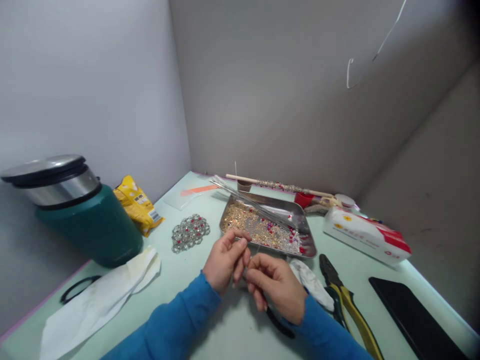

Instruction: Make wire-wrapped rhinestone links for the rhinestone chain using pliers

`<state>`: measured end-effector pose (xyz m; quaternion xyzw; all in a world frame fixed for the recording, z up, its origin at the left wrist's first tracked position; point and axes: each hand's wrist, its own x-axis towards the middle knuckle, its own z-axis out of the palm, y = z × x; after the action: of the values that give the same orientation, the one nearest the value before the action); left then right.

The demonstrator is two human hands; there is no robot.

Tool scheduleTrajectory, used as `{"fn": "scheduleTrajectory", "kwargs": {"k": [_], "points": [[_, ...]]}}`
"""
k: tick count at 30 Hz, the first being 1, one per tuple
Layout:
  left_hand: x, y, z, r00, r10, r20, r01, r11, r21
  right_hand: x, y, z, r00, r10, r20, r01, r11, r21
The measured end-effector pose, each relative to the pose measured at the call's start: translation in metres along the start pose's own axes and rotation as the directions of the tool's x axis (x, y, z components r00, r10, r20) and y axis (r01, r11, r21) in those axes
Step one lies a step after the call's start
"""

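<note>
My left hand (227,260) and my right hand (275,282) are close together over the table, just in front of a metal tray (310,240). Thumb and fingers are pinched on both hands. A thin wire (258,248) sticks up from the fingertips of my right hand; what my left fingertips pinch is too small to make out. Below my right hand shows a dark curved handle (279,326), and I cannot tell if the hand touches it. Gold, clear and red beads (238,215) lie in the tray, with a bundle of straight wires (247,200) resting across it.
Left of the tray lies a beaded wire mesh (190,233). Further left are a yellow packet (138,204), a green flask (93,225), and white tissue (101,305). On the right are crumpled tissue (312,284), yellow-green pliers (347,300), a black phone (412,315) and a tissue pack (365,235).
</note>
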<state>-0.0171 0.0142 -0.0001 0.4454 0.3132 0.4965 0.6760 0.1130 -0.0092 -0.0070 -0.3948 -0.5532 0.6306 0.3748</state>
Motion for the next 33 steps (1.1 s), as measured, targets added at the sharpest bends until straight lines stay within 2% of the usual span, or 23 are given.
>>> {"fn": "scheduleTrajectory", "kwargs": {"k": [5, 10, 18, 24, 27, 33], "points": [[0.000, 0.002, 0.001, 1.000, 0.014, -0.025, -0.013, 1.000, 0.020, 0.002, 0.006, 0.005, 0.999, 0.009, -0.048, -0.011, 0.999, -0.045], [0.002, 0.003, -0.001, 0.997, 0.003, -0.071, 0.001, 0.999, 0.052, -0.001, 0.007, 0.011, 0.983, -0.118, -0.139, 0.082, 0.967, -0.239], [0.003, 0.000, -0.003, 0.999, 0.011, -0.030, -0.007, 0.994, 0.112, -0.003, 0.004, 0.006, 0.981, -0.147, -0.123, 0.079, 0.895, -0.440], [0.003, -0.004, -0.003, 1.000, 0.014, -0.012, -0.012, 0.981, 0.193, -0.003, 0.001, 0.003, 0.987, -0.145, -0.063, 0.085, 0.822, -0.563], [0.003, -0.005, -0.002, 0.999, 0.018, -0.028, -0.013, 0.981, 0.194, -0.004, 0.001, 0.003, 0.991, -0.131, -0.035, 0.089, 0.819, -0.567], [0.003, -0.003, -0.001, 0.999, -0.012, -0.032, 0.016, 0.989, 0.144, -0.004, 0.009, 0.005, 0.999, -0.036, -0.001, 0.033, 0.913, -0.406]]}}
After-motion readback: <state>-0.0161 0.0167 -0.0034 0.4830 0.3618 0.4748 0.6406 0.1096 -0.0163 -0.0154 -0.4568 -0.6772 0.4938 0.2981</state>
